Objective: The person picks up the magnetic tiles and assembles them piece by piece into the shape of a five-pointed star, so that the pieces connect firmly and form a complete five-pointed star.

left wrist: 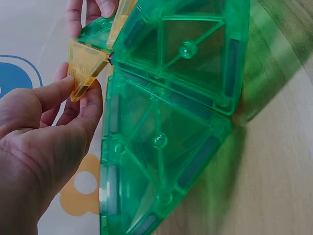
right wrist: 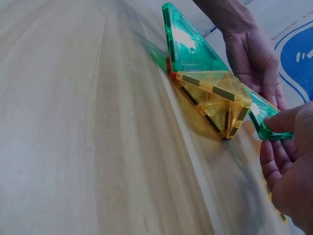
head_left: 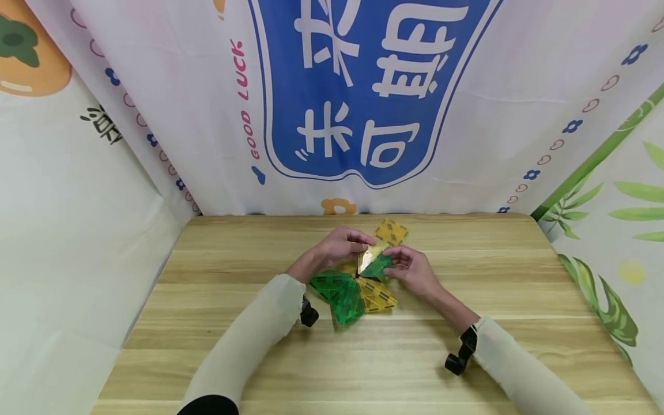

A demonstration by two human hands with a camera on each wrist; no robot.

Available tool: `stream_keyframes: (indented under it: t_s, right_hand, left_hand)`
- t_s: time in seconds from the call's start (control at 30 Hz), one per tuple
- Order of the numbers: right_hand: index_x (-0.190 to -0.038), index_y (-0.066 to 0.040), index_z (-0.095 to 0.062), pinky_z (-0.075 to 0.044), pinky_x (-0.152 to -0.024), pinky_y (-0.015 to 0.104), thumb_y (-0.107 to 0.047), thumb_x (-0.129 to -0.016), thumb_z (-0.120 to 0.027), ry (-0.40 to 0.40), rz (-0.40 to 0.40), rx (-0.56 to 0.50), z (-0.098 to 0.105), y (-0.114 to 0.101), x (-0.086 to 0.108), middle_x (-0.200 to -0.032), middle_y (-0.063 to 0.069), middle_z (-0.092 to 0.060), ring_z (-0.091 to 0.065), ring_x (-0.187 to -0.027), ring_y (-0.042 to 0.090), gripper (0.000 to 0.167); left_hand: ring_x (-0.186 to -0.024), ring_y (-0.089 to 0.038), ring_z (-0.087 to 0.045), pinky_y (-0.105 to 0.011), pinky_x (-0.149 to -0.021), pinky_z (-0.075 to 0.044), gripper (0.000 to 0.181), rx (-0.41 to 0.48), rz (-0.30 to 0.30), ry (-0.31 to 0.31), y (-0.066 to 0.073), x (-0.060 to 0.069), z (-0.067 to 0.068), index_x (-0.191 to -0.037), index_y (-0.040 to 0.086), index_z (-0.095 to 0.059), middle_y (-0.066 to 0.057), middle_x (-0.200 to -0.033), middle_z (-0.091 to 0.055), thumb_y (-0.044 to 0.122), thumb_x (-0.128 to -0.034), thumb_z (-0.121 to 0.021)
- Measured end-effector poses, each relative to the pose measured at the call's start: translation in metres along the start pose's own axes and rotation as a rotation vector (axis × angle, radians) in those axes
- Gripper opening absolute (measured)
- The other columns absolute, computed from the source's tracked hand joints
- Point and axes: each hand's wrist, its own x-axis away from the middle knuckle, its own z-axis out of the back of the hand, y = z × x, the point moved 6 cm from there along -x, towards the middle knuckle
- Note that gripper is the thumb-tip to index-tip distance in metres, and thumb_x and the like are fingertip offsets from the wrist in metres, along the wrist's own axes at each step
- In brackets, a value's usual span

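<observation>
My left hand (head_left: pixel 336 248) pinches a translucent yellow triangular magnetic tile (left wrist: pixel 84 63) between thumb and fingers. On the other side, my right hand (head_left: pixel 413 271) pinches a green triangular magnetic tile (right wrist: pixel 268 115) by its outer corner. The two held tiles meet edge to edge, tilted up above the table. Just in front of them sits a joined cluster of tiles, with green pieces (head_left: pixel 346 301) to the left and yellow pieces (head_left: pixel 376 295) to the right. In the right wrist view, the cluster's yellow tiles form a raised, faceted shape. My left forearm partly covers the cluster's left side in the head view.
A separate yellow tile piece (head_left: pixel 391 231) lies behind the hands, near the back edge of the wooden table (head_left: pixel 249 253). A printed cloth (head_left: pixel 218 178) hangs right behind that edge. Each wrist wears a small black camera.
</observation>
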Motion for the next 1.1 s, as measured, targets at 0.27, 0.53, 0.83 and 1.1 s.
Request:
stream_keyframes:
  t_s: [0.27, 0.53, 0.83, 1.1]
  right_hand:
    - [-0.119, 0.008, -0.068, -0.059, -0.088, 0.023, 0.011, -0.083, -0.082, 0.022, -0.008, 0.016, -0.003, 0.006, 0.001, -0.119, 0.025, -0.069, -0.067, -0.101, 0.027, 0.039]
    - [-0.115, 0.010, -0.067, -0.060, -0.085, 0.023, 0.013, -0.083, -0.081, 0.042, -0.016, 0.012, -0.005, 0.011, 0.004, -0.116, 0.029, -0.068, -0.070, -0.102, 0.037, 0.035]
    - [-0.113, 0.008, -0.068, -0.059, -0.082, 0.021, 0.010, -0.085, -0.081, 0.042, -0.034, 0.042, -0.007, 0.015, 0.006, -0.114, 0.027, -0.070, -0.071, -0.104, 0.040, 0.030]
    - [-0.113, 0.007, -0.069, -0.062, -0.077, 0.025, 0.002, -0.091, -0.080, 0.065, -0.045, 0.061, 0.003, 0.012, 0.007, -0.113, 0.025, -0.070, -0.072, -0.093, 0.023, 0.025]
  left_hand:
    - [-0.095, -0.014, -0.064, -0.029, -0.085, -0.056, 0.025, -0.073, 0.007, -0.013, -0.009, -0.007, -0.001, -0.123, 0.001, -0.075, -0.009, -0.118, -0.074, -0.004, -0.1052, -0.059]
    - [-0.094, -0.014, -0.064, -0.026, -0.080, -0.053, 0.027, -0.313, -0.089, -0.080, -0.006, -0.008, -0.012, -0.124, 0.000, -0.072, -0.012, -0.115, -0.074, -0.007, -0.1046, -0.056]
    - [-0.105, -0.017, -0.069, -0.029, -0.092, -0.057, 0.023, -0.420, -0.127, -0.090, -0.010, -0.008, -0.016, -0.121, 0.000, -0.071, -0.012, -0.118, -0.074, -0.006, -0.1048, -0.056]
    - [-0.103, -0.023, -0.068, -0.032, -0.089, -0.057, 0.019, -0.412, -0.125, -0.013, -0.004, -0.010, -0.011, -0.120, 0.000, -0.072, -0.013, -0.115, -0.075, 0.003, -0.1067, -0.060]
